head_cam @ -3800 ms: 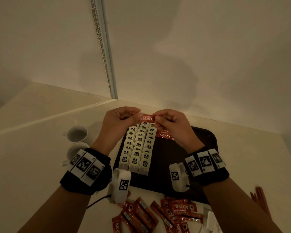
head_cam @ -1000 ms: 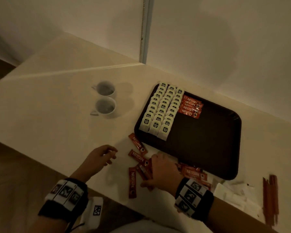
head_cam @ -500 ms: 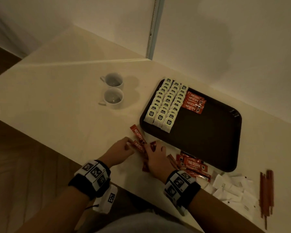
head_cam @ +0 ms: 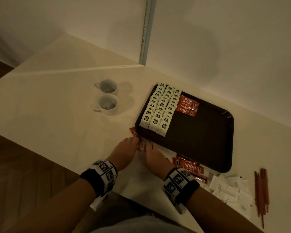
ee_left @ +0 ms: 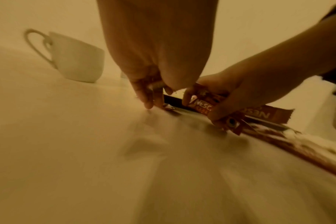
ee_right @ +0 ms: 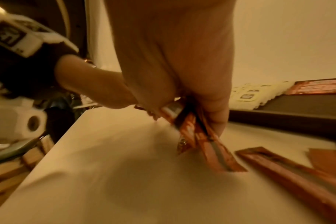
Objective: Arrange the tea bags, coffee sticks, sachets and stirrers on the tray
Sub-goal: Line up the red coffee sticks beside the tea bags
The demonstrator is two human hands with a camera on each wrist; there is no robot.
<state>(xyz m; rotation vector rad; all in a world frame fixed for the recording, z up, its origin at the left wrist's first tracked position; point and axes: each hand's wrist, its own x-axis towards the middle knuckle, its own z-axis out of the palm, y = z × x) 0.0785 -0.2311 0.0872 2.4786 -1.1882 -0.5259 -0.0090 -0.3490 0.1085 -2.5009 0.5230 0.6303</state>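
A dark brown tray (head_cam: 208, 142) carries three rows of tea bags (head_cam: 160, 110) and a few red coffee sticks (head_cam: 187, 106) beside them. Just in front of its near left corner my two hands meet on the table. My right hand (head_cam: 149, 147) grips a small bunch of coffee sticks (ee_right: 194, 136) with their ends down on the table. My left hand (head_cam: 133, 143) pinches the other end of the bunch (ee_left: 167, 107). One more stick (head_cam: 133, 132) lies by the tray corner. Further coffee sticks (head_cam: 188, 165), white sachets (head_cam: 230, 187) and brown stirrers (head_cam: 260, 190) lie loose at the right.
Two white cups (head_cam: 107, 96) stand left of the tray. The table's near edge (head_cam: 74, 165) runs just behind my wrists, with wooden floor below. A wall stands close behind the tray.
Both hands have slid up towards the tray's near left corner and come together. The loose sticks that lay by the right hand are now gathered in its grip.
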